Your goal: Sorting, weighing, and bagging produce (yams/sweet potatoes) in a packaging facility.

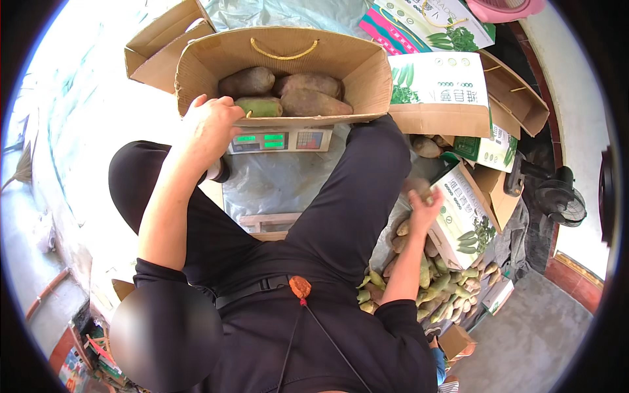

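Observation:
An open cardboard gift box (363, 85) with a yellow cord handle stands on a digital scale (282, 139) with green-lit displays. Inside lie several large radishes (311, 103), mostly brownish and dusty, one of them greener. My left hand (208, 131) is closed over the box's near rim at its left end, thumb on the outside. Off to the right, beside my knee, my right hand (424, 208) is closed around a brownish radish (417, 187), which is smeared by motion. A pile of green and brown radishes (445, 291) lies on the floor below that hand.
Printed white-and-green cartons (464, 213) and an open box (436, 85) crowd the right side. A black fan (561, 200) stands by the wall. Another cardboard box (164, 49) is at the far left. Plastic sheeting (262, 187) covers the floor between my legs, near a wooden stool (268, 223).

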`<state>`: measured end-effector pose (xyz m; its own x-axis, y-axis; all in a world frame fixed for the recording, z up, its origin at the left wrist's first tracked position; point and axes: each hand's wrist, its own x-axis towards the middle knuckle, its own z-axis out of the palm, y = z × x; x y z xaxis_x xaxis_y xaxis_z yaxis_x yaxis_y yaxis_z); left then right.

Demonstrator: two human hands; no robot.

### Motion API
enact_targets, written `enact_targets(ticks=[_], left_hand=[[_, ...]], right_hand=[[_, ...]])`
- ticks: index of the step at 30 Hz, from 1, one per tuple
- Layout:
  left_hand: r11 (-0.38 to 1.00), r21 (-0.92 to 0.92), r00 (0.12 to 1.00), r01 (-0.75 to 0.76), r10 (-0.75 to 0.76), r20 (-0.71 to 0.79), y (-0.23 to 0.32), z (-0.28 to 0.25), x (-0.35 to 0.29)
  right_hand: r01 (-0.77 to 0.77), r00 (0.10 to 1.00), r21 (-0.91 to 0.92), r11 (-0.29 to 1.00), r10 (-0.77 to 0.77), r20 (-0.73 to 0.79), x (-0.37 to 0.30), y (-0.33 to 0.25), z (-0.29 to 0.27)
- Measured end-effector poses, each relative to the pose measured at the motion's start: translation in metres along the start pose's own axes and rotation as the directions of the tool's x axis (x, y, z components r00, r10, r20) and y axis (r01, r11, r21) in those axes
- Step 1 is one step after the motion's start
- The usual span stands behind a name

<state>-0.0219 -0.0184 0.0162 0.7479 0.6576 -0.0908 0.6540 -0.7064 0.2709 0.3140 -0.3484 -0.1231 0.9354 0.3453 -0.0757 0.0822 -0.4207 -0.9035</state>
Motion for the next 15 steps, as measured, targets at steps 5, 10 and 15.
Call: enact_targets(ticks=[5, 10, 15], left_hand=[[1.000, 0.021, 0.999, -0.012, 0.011, 0.030, 0.001, 0.003, 0.006], [0.999, 0.034, 0.999, 0.001, -0.002, 0.039, -0.004, 0.005, 0.004], [0.999, 0.025, 0.993, 0.024, -0.026, 0.113, 0.003, -0.001, 0.008]], right_hand=[[0.316, 0.949, 0.245, 0.917, -0.299, -0.104, 0.039, -0.136, 0.010], [0.243, 0.932, 0.659, 0.712, -0.359, 0.044, 0.045, -0.213, 0.062], [0.134, 0.876, 0.492, 0.860, -0.335, 0.346, 0.043, -0.227, 0.119]])
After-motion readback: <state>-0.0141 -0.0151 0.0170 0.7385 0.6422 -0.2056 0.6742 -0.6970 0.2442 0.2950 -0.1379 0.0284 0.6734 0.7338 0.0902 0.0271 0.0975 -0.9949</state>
